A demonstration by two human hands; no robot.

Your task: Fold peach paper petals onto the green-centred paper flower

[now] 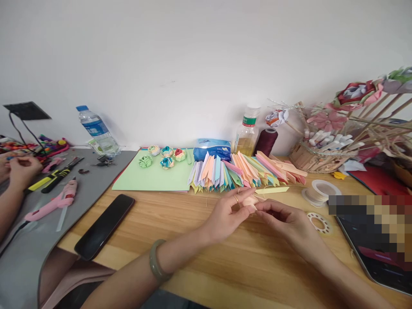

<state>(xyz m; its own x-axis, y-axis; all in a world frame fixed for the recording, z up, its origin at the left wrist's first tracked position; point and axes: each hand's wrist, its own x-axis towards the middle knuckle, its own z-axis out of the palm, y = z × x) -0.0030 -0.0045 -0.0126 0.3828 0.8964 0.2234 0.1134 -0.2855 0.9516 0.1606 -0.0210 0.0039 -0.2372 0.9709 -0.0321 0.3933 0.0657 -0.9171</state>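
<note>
My left hand (pixel 225 212) and my right hand (pixel 285 219) meet over the wooden table (pixel 180 231), both pinching a small folded piece of peach paper (pixel 250 201). The left wrist wears a green bangle (pixel 156 262) and a ring shows on one finger. Just beyond the hands lies a fanned row of folded pastel paper strips (pixel 244 171). A single pale yellow strip (pixel 272 189) lies next to them.
A black phone (pixel 104 225) lies at the left, a tablet (pixel 376 253) at the right. Near it are a wire spool (pixel 320 191) and a tape ring (pixel 319 222). Paper flowers (pixel 162 156) sit on green card. Another person's hands (pixel 19 169) work far left beside a pink glue gun (pixel 53 201).
</note>
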